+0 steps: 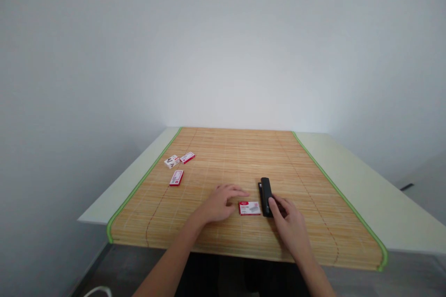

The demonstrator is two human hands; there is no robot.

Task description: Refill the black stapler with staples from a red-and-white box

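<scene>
A black stapler [265, 195] lies lengthwise on the bamboo mat, pointing away from me. My right hand [291, 222] grips its near end, thumb on the top and fingers along the right side. Just left of the stapler a small red and white box of staples [250, 208] lies flat, label up. My left hand [221, 202] is beside that box, its fingers stretched out over the mat near the box's left end. Its thumb is apart from the fingers, and nothing is held in it.
The bamboo mat [237, 158] with green edging covers the middle of a white table [348, 185]. At the left are two more red and white boxes [176, 177] and a white box with black markings [172, 161]. A wall stands behind the table.
</scene>
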